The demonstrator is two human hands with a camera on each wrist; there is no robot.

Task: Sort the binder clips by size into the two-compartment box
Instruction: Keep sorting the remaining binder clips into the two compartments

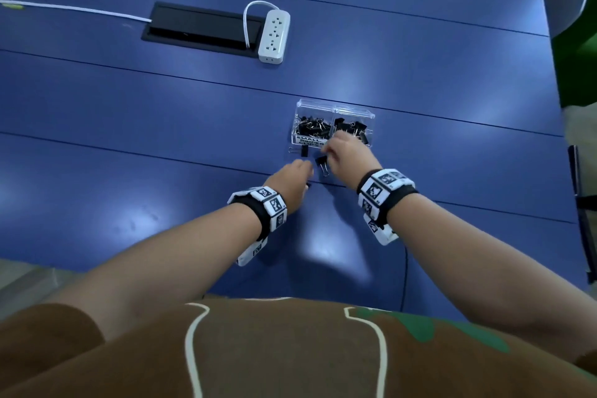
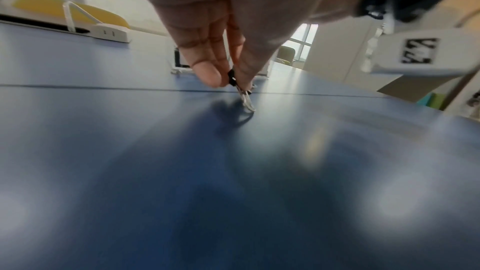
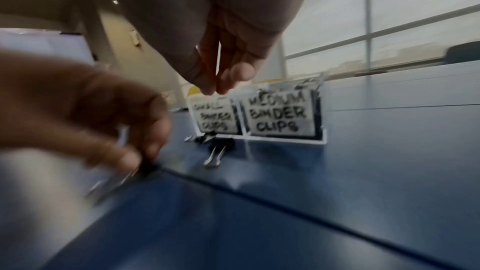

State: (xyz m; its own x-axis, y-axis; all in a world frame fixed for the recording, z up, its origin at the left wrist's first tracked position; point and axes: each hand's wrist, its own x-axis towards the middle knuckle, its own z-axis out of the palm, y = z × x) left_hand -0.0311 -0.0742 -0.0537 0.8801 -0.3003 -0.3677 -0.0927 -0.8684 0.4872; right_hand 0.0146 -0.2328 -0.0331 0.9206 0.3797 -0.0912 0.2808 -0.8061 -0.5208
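Note:
A clear two-compartment box [image 1: 334, 107] stands on the blue table, black clips in both halves. Its labels read small binder clips [image 3: 214, 117] on the left and medium binder clips [image 3: 278, 113] on the right. My left hand [image 2: 228, 80] pinches a small black binder clip [image 2: 232, 77] whose wire handles touch the table. In the right wrist view that hand [image 3: 135, 159] is blurred. My right hand [image 3: 215, 89] hangs in front of the box, fingertips down and close together, nothing visible between them. Below it a larger clip [image 1: 321, 162] lies on the table, another clip [image 1: 304, 150] by the box.
A white power strip [image 1: 274, 35] and a black cable hatch [image 1: 200, 27] sit at the far middle of the table, with a white cord [image 1: 74, 8] running left. The table's right edge [image 1: 563, 139] is near the box. A dark cable [image 1: 405, 278] hangs by my right forearm.

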